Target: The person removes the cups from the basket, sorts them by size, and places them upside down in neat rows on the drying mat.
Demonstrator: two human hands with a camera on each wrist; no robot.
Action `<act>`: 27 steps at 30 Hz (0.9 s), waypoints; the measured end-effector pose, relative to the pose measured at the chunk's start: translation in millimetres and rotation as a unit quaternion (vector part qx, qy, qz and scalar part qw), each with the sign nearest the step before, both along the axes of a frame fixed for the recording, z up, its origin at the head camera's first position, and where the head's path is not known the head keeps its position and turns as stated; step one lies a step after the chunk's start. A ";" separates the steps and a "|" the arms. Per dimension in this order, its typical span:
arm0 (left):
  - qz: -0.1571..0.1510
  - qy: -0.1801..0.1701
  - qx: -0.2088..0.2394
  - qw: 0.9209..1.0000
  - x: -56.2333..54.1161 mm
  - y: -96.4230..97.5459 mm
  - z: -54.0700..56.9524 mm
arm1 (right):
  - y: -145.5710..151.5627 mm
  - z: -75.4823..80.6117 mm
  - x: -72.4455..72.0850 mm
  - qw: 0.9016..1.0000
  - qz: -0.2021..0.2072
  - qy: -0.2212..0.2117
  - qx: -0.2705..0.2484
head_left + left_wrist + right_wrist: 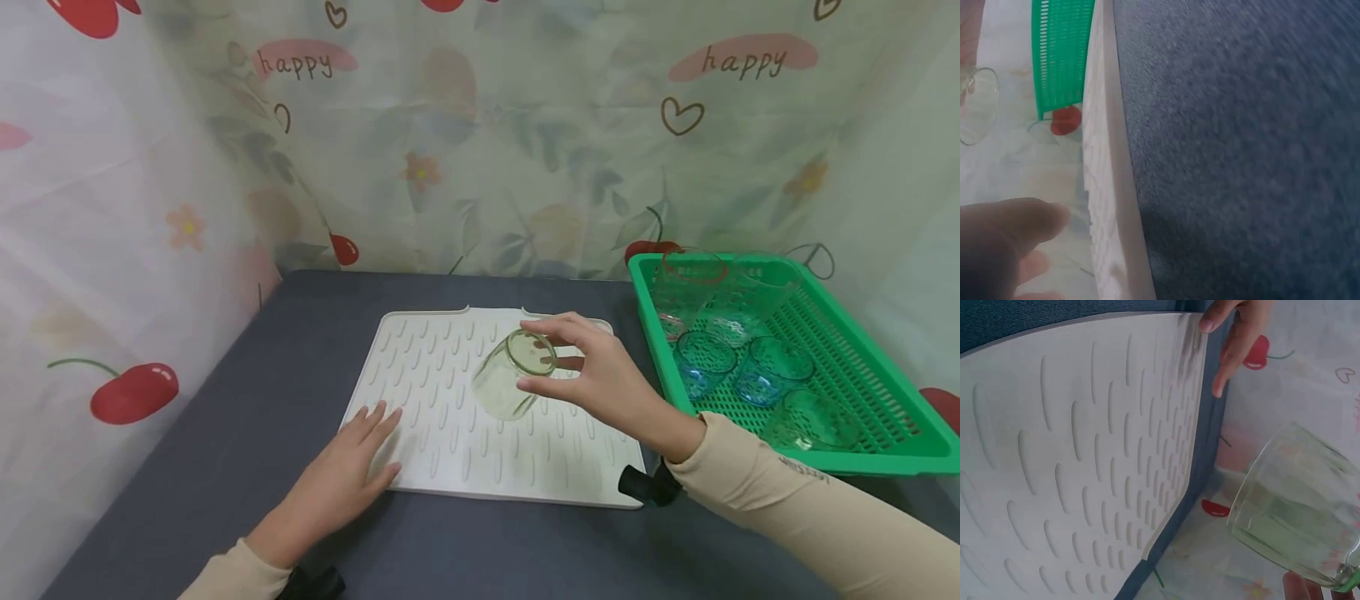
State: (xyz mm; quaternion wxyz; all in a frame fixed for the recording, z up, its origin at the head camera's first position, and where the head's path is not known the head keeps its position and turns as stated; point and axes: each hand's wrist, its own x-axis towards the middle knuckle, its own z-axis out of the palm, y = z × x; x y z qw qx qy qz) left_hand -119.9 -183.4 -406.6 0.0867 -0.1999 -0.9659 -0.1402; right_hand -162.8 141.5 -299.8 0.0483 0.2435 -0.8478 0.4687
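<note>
My right hand (600, 375) grips a pale green-tinted clear glass (498, 387) by its base, thumb and fingers around the end. The glass tilts upside down above the white ribbed mat (427, 417), its wide mouth towards the mat. In the right wrist view the glass (1297, 519) shows apart from the mat. My left hand (341, 471) has its fingers spread over the mat's left front edge and holds nothing. Whether its fingertips touch the mat, I cannot tell. The left wrist view shows the thumb (1035, 219) and part of the glass (979, 106).
To the right stands a green perforated basket (885, 350). Inside are several glasses, among them a blue glass (772, 371), a pale green glass (813, 421) and a red-rimmed glass (690, 287). The dark grey table (262, 392) meets a printed curtain (487, 142) at the back and sides.
</note>
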 end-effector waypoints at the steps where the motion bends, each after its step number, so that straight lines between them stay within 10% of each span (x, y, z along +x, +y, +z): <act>1: 0.003 -0.005 -0.009 1.000 -0.2 -1.0 -1.0 | -2.7 -0.5 -1.7 1.000 0.001 -0.006 0.001; 27: 0.016 -0.083 -0.058 0.995 4.4 -16.7 -7.7 | -73.9 -36.6 -66.2 1.000 0.007 0.004 0.022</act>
